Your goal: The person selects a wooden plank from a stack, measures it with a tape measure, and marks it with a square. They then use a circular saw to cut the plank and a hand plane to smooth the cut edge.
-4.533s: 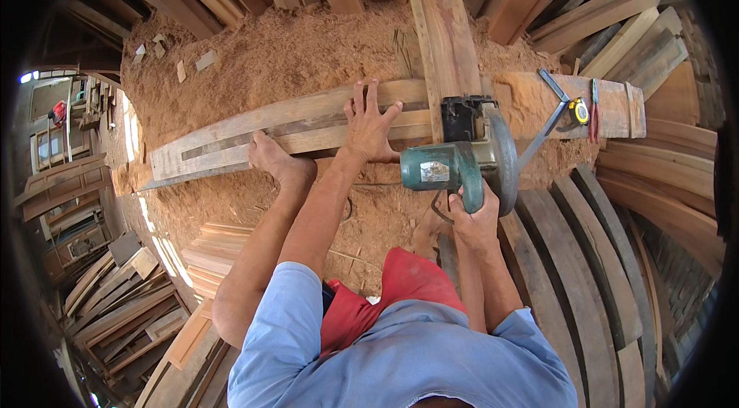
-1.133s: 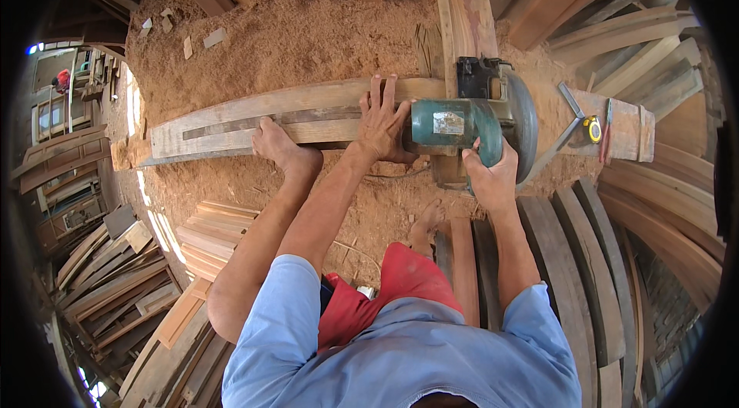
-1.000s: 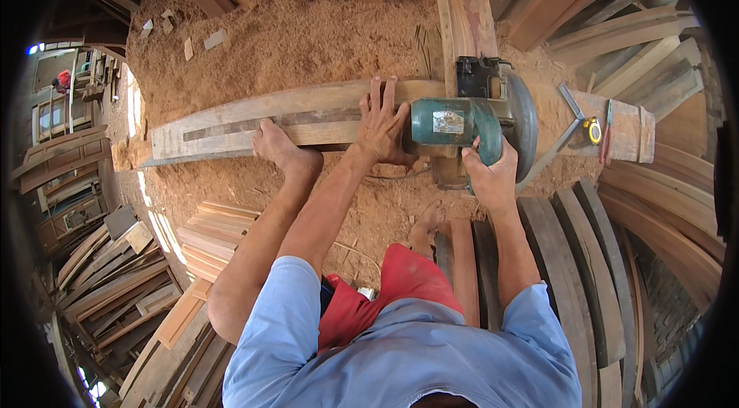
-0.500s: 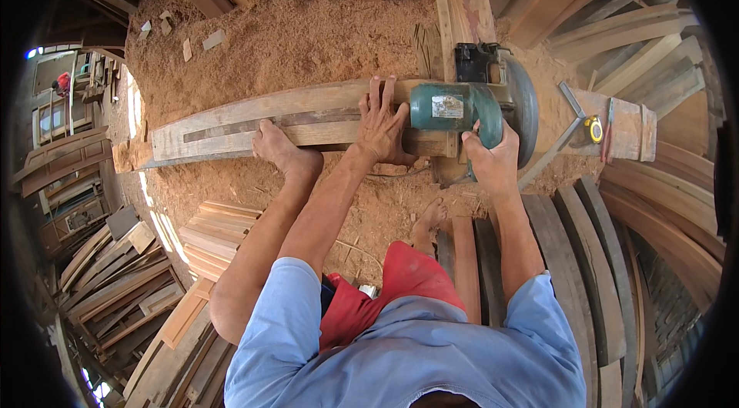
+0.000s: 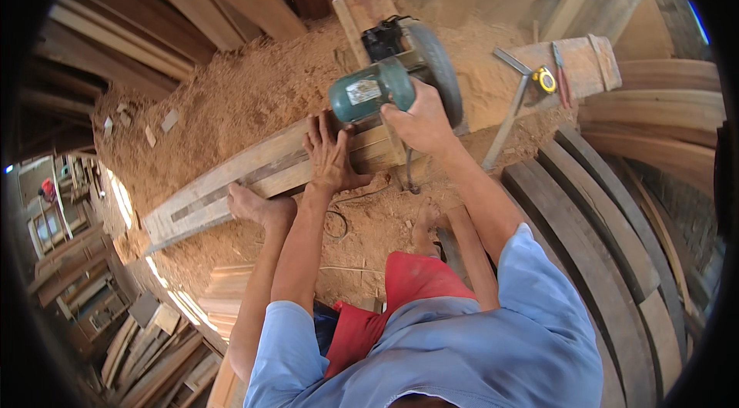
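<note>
A teal circular saw (image 5: 362, 97) with a round grey blade guard (image 5: 440, 73) rests across the right end of a long, tapering wooden board (image 5: 202, 191). My right hand (image 5: 422, 120) is wrapped around its rear handle. On the board left of the saw, my left hand (image 5: 329, 155) presses down with fingers spread, its thumb toward the near edge. My bare left foot (image 5: 260, 206) also bears on the board, left of that hand. The blade's contact with the wood is hidden by the saw body.
A plank (image 5: 368, 11) juts out beyond the saw. To the right, a metal square (image 5: 512, 104), a yellow tape measure (image 5: 544, 80) and red-handled pliers (image 5: 563, 78) lie on another timber (image 5: 589, 69). Curved boards (image 5: 589, 231) lie at lower right; sawdust (image 5: 254, 92) covers the ground.
The saw and my right hand have moved away from me across the board. My left hand stays pressed on the wood. The whole view has turned and shifted.
</note>
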Available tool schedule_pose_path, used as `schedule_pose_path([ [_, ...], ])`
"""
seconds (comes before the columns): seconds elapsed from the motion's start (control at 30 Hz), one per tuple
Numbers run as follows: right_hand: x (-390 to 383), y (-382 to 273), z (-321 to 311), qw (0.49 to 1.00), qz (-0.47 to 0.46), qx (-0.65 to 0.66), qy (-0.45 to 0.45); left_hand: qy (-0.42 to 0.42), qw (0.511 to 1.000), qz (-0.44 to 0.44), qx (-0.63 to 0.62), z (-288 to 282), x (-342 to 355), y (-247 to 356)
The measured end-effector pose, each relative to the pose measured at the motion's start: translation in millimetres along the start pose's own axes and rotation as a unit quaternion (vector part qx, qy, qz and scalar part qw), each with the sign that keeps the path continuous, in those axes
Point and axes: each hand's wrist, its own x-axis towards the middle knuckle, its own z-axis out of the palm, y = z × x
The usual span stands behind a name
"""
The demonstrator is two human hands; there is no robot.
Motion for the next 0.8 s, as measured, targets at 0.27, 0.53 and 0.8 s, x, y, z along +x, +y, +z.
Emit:
schedule_pose_path([
  [0.27,-1,0,1,1.0,0.019,-0.006,0.014,0.022,0.999,0.017,0.017,6,0,-3],
  [0.53,-60,-23,-48,0.999,-0.009,0.003,0.037,0.027,0.999,0.027,0.013,9,1,-5],
  [0.8,-218,-36,-135,0.977,0.14,0.107,0.121,0.01,0.999,0.015,0.04,10,-5,-8],
])
